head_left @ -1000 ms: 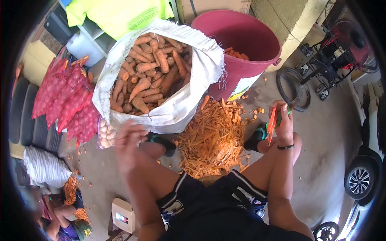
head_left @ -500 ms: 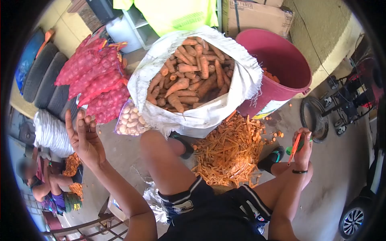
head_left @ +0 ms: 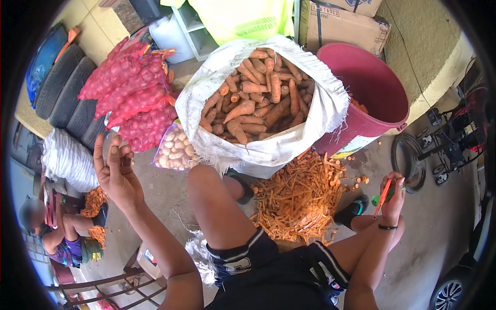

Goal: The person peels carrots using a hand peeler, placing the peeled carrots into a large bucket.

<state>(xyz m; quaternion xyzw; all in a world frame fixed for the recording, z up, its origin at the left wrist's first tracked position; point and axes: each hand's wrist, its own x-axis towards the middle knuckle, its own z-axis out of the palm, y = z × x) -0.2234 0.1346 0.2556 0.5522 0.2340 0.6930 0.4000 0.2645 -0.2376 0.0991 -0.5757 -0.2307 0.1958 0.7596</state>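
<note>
My left hand (head_left: 118, 173) is raised at the left with its fingers apart and nothing in it. Out at the right, my right hand (head_left: 393, 199) is closed around an orange-handled peeler (head_left: 383, 198); something green shows beside its fingers. Between the hands stands a white woven sack (head_left: 323, 121), its rim rolled open, full of unpeeled carrots (head_left: 253, 98). A heap of orange peelings (head_left: 299, 199) lies on the floor between my legs, in front of the sack.
A dark red bin (head_left: 369, 82) with some orange pieces stands behind the sack. Red net bags (head_left: 134, 93), a smaller net bag (head_left: 175, 150) and tires (head_left: 59, 80) are at the left. Another person (head_left: 62, 232) sits at the far left. A wheeled frame (head_left: 444, 139) stands right.
The view has shifted slightly, so the sack and bin appear further right. My left hand's fingers have curled a little. My right hand keeps its hold on the orange tool.
</note>
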